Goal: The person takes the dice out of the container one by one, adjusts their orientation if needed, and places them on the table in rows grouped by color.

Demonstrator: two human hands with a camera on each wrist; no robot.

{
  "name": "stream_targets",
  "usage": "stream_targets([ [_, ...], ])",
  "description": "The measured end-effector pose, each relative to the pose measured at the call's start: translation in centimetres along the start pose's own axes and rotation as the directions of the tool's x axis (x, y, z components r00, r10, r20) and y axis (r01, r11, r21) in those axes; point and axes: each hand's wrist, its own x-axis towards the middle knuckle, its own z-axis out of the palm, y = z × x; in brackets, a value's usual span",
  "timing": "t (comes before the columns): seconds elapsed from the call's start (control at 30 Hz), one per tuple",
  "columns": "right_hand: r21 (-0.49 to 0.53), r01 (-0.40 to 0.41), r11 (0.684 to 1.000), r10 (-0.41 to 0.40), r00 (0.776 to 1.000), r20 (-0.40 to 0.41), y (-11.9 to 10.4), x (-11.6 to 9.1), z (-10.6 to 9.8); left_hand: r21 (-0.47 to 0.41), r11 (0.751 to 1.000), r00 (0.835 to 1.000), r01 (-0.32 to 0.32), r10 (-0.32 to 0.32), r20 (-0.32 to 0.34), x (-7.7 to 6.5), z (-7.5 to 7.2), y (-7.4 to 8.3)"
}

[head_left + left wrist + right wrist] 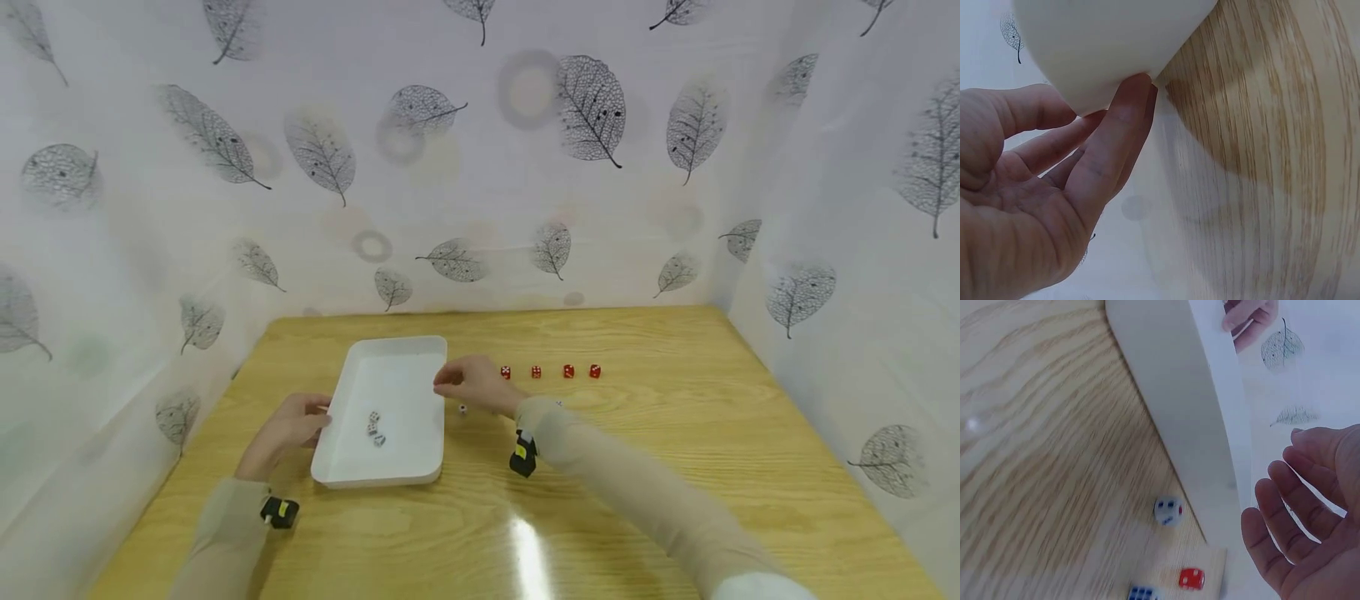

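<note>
A white tray [405,367] lies on the wooden table, left of centre, with several white dice [372,429] clustered on its floor. My left hand [288,429] grips the tray's left side; in the left wrist view its thumb and fingers pinch the white edge. Over the tray's right rim reaches my right hand [476,383]. Its fingers [1297,494] are loosely bent beside the tray wall in the right wrist view, and no die shows among them. A white die [1168,510] lies on the table close to that wall.
Several red dice [536,372] stand in a row right of the right hand. Another white die [558,403] peeks out behind the right sleeve. A leaf-patterned white sheet [480,167] encloses the table's back and sides.
</note>
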Motion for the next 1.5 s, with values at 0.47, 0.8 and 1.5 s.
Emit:
stream_targets([
  [0.47,-0.129,-0.036,0.991,0.054,0.989,0.137,-2.9,2.9,3.5,-0.004,0.999,0.999,-0.035,0.035,0.010,-0.2,-0.2,0.6],
  [0.8,-0.384,-0.082,0.920,0.165,0.968,0.187,-4.2,3.5,7.7,-0.004,0.999,0.999,-0.037,0.037,0.010,-0.2,-0.2,0.3],
  [1.5,-0.475,-0.019,0.880,0.067,0.994,0.084,-5.3,3.4,10.3,0.006,1.000,1.000,-0.026,0.026,0.005,-0.3,0.1,0.2],
])
